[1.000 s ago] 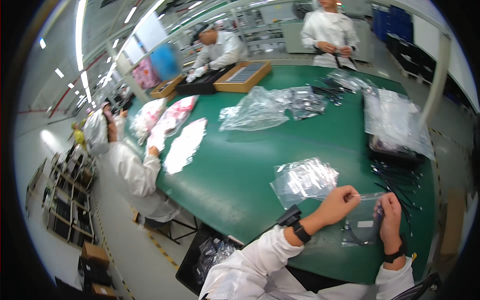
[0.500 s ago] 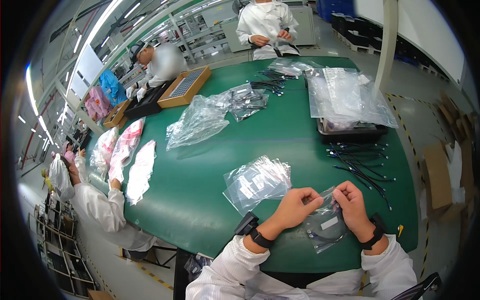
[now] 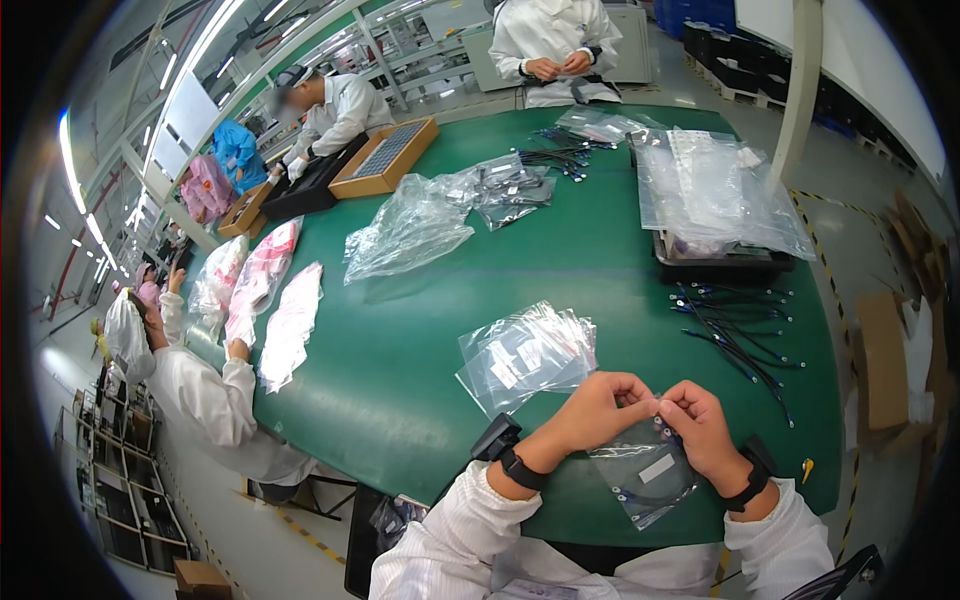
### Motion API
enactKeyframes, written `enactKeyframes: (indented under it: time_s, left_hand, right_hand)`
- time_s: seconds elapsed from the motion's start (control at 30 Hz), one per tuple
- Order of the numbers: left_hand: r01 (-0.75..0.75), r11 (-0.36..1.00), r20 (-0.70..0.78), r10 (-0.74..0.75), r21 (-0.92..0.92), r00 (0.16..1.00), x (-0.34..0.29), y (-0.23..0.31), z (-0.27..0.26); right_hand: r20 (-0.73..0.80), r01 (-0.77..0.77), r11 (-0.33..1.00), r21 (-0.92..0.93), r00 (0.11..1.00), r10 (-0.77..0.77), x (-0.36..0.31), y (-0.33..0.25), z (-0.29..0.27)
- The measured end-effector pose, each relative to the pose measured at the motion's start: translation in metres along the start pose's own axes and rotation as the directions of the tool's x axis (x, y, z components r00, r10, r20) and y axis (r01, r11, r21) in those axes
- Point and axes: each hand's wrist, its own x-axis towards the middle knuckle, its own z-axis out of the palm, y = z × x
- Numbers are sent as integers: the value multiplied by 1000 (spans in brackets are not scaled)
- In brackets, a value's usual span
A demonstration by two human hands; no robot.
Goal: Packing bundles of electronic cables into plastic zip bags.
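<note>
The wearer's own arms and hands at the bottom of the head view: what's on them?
Both arms wear white long sleeves. The left hand and right hand are bare, without gloves. Each wrist carries a black strap, like a watch or wristband.

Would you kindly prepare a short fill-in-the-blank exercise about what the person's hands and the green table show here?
1. The left hand and right hand together pinch the top of a clear plastic ____ holding a coiled cable.
2. The table surface is ____ in colour.
3. The stack of clear bags lies just beyond the ____ hand.
4. The loose black cables lie on the person's ____ side.

Missing words: bag; green; left; right
</note>
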Motion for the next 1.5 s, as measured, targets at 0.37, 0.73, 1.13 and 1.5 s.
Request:
enactKeyframes:
  time_s: [0.37,0.73,1.13,1.5]
  left_hand:
    - [-102,995,-37,102,7,994,1,8,9]
    - [-205,977,-65,208,52,976,-4,18,16]
    - [-129,984,-213,153,121,965,-79,42,-2]
    - [207,963,-761,-3,173,649,-340,103,-20]
  right_hand:
    - [-104,184,971,-151,974,-201,-9,-6,5]
    - [-94,188,973,-132,975,-201,-7,-12,2]
    - [-13,325,944,-64,945,-326,1,-15,-1]
    - [-335,268,903,-336,862,-380,44,22,-86]
